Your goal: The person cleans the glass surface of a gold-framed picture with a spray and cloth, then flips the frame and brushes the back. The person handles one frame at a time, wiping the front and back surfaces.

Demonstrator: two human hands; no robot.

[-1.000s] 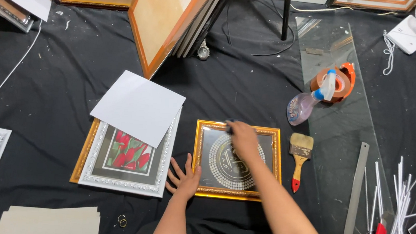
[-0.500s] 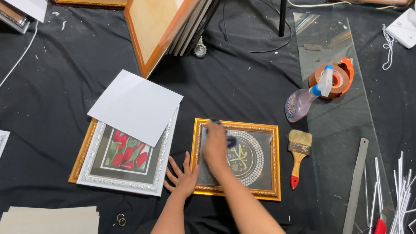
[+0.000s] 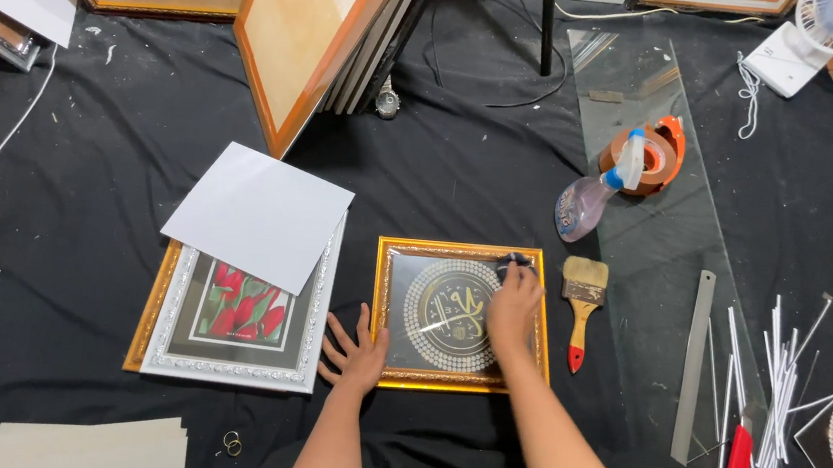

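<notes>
Two bare hands work over a gold-framed square picture with a round silver-and-gold ornament on black (image 3: 460,315), which lies flat on the black cloth floor covering (image 3: 121,168). The left hand (image 3: 354,351) is spread wide, fingers apart, palm down, pressing on the cloth and touching the frame's lower left corner, at about 7 o'clock from the ornament. The right hand (image 3: 514,305) is curled over a small dark wad of cloth (image 3: 512,264), gripping it against the glass near the frame's upper right corner, at about 1 o'clock from the ornament. The frame thus sits between the hands, the left at its corner outside, the right on top of it.

Just beside the frame at 3 o'clock lies a wooden paintbrush with a red-tipped handle (image 3: 581,309), close to the right hand. At 1 o'clock, farther off, a clear spray bottle with a blue-and-white nozzle (image 3: 591,194) lies on a long sheet of glass (image 3: 665,266). At 9 o'clock, a white-and-gold frame holding a red tulip picture (image 3: 234,313) lies near the left hand, with a white card sheet (image 3: 258,212) resting on it. Open black cloth stretches at 12 o'clock above the frame, and a narrow strip runs between the two frames.
</notes>
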